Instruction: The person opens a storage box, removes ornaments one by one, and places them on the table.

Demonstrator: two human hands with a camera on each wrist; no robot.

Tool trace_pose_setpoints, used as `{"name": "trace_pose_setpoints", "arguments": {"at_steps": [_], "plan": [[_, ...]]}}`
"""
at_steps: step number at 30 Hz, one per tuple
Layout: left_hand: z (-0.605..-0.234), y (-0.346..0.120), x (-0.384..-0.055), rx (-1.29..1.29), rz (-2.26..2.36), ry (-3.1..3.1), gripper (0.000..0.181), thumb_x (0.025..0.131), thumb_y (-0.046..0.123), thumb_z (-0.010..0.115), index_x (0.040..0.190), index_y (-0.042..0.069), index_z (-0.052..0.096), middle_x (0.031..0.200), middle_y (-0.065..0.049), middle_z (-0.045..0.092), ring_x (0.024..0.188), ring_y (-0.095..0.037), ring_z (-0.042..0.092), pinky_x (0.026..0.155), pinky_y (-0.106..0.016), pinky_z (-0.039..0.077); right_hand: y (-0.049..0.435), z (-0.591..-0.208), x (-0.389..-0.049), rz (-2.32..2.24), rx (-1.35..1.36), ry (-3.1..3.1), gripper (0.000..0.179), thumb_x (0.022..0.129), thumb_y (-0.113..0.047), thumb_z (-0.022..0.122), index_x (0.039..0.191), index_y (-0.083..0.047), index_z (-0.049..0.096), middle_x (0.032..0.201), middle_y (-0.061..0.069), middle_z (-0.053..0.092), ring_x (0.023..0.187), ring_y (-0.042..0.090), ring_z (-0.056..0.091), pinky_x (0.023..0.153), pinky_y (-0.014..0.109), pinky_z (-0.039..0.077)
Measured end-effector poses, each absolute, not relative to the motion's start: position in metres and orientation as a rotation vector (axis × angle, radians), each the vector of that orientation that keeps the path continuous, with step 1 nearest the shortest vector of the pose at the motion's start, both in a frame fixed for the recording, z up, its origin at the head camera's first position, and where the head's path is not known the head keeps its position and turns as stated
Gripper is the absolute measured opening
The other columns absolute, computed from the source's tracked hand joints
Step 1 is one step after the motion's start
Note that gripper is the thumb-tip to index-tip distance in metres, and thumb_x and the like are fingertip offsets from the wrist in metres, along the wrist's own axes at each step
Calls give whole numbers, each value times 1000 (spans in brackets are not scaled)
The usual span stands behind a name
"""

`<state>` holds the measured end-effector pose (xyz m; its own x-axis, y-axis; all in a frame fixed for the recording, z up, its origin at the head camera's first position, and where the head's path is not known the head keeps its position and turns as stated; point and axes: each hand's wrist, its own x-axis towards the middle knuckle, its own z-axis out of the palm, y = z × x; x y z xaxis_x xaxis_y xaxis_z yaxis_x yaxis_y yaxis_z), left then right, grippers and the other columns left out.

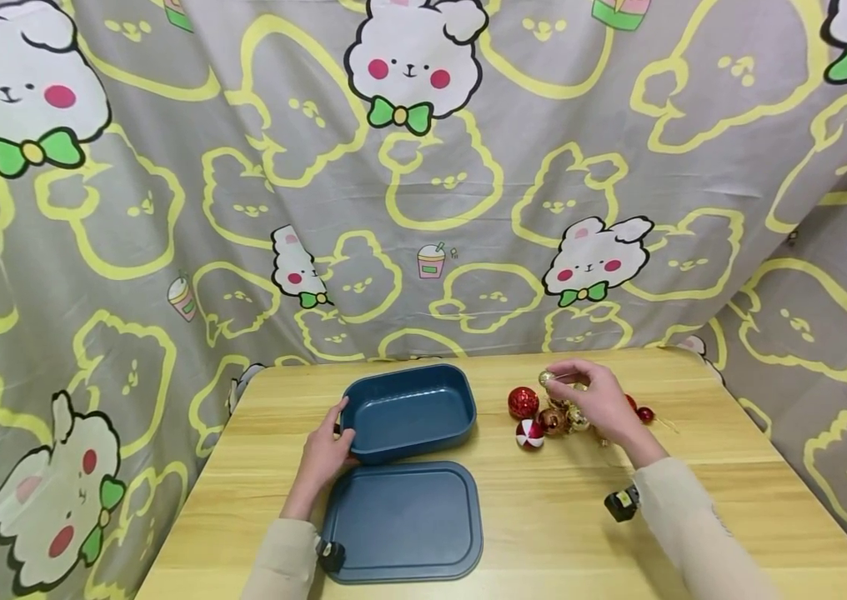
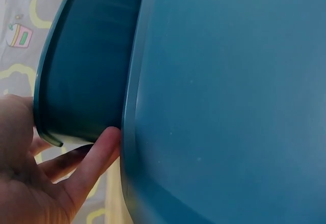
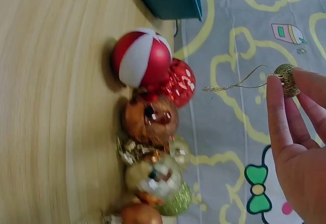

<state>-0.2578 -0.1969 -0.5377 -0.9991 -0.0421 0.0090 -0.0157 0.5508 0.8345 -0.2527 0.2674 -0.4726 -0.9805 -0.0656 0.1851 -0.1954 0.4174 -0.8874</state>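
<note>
My left hand (image 1: 324, 454) holds the left end of a deep blue rectangular box (image 1: 408, 408), open at the top with a bare inside. In the left wrist view, fingers (image 2: 97, 158) touch its end wall. My right hand (image 1: 599, 400) pinches a small gold glitter Christmas bauble (image 3: 288, 80) between thumb and fingers, above the other baubles. A gold hanging string (image 3: 237, 85) trails from it. Below lie a red bauble (image 1: 523, 402), a red-and-white striped bauble (image 1: 529, 434), a copper bauble (image 1: 552, 421) and several gold ones, partly behind the right hand.
A flat blue-grey lid (image 1: 404, 521) lies in front of the box on the wooden table (image 1: 543, 517). A small dark red bauble (image 1: 644, 414) sits right of the pile. Behind the table hangs a grey patterned curtain (image 1: 408, 292).
</note>
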Motion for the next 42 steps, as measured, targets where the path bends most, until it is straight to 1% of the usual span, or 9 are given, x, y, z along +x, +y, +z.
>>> {"name": "trace_pose_setpoints", "arguments": {"at_steps": [4, 12, 18, 20, 25, 27, 29, 35, 42], "plan": [[-537, -199, -257, 30, -1429, -2761, 63, 103, 11, 54, 163, 22, 35, 119, -28, 59, 69, -22, 71, 62, -35, 64, 283, -471, -244, 1574, 211, -2537, 37, 98, -25, 73, 127, -2, 68, 116, 19, 72, 91, 14, 73, 80, 25, 59], [-535, -203, -256, 10, -1373, -2730, 62, 101, 8, 50, 161, 14, 37, 117, -29, 65, 67, -24, 74, 60, -36, 63, 317, -483, -230, 1486, 150, -2540, 43, 99, -27, 72, 132, -1, 65, 120, 20, 71, 89, 5, 68, 73, 21, 57], [-538, -203, -258, -15, -1318, -2764, 61, 102, 9, 49, 162, 14, 36, 120, -30, 65, 70, -24, 74, 66, -37, 63, 343, -495, -217, 1439, 62, -2566, 45, 100, -29, 71, 132, 1, 64, 119, 17, 71, 90, -5, 64, 77, 18, 57], [-538, -203, -259, -4, -1324, -2766, 61, 103, 10, 49, 162, 16, 36, 122, -30, 64, 71, -25, 74, 66, -37, 63, 351, -498, -214, 1442, 44, -2565, 46, 100, -30, 71, 133, 1, 64, 116, 9, 73, 91, -8, 63, 78, 15, 55], [-536, -205, -259, 15, -1328, -2775, 60, 104, 12, 48, 162, 18, 35, 125, -31, 63, 76, -25, 74, 67, -36, 63, 364, -505, -210, 1419, 22, -2546, 44, 100, -31, 71, 131, 0, 65, 106, -21, 68, 92, -12, 61, 77, 12, 53], [-536, -207, -258, 31, -1321, -2782, 59, 105, 12, 47, 162, 18, 35, 126, -31, 63, 77, -25, 73, 67, -36, 63, 368, -509, -209, 1414, 21, -2545, 43, 100, -30, 71, 130, 1, 65, 104, -25, 66, 90, -11, 62, 76, 13, 53], [-536, -209, -257, 37, -1328, -2783, 59, 105, 11, 47, 162, 17, 35, 126, -31, 62, 77, -24, 73, 67, -36, 63, 369, -513, -207, 1410, 10, -2555, 44, 100, -30, 71, 130, 1, 65, 106, -21, 68, 88, -10, 64, 76, 13, 53], [-536, -210, -258, 18, -1385, -2777, 59, 105, 12, 48, 163, 18, 35, 127, -31, 62, 75, -23, 72, 65, -34, 63, 374, -522, -202, 1358, -76, -2621, 48, 99, -35, 72, 132, 0, 65, 118, 9, 71, 88, -14, 59, 76, 10, 47], [-537, -210, -258, 11, -1424, -2764, 60, 105, 11, 48, 163, 19, 34, 129, -32, 60, 74, -24, 74, 64, -34, 64, 380, -533, -200, 1348, -94, -2652, 49, 98, -33, 73, 131, 2, 65, 119, 16, 71, 87, -14, 58, 75, 11, 50]]}}
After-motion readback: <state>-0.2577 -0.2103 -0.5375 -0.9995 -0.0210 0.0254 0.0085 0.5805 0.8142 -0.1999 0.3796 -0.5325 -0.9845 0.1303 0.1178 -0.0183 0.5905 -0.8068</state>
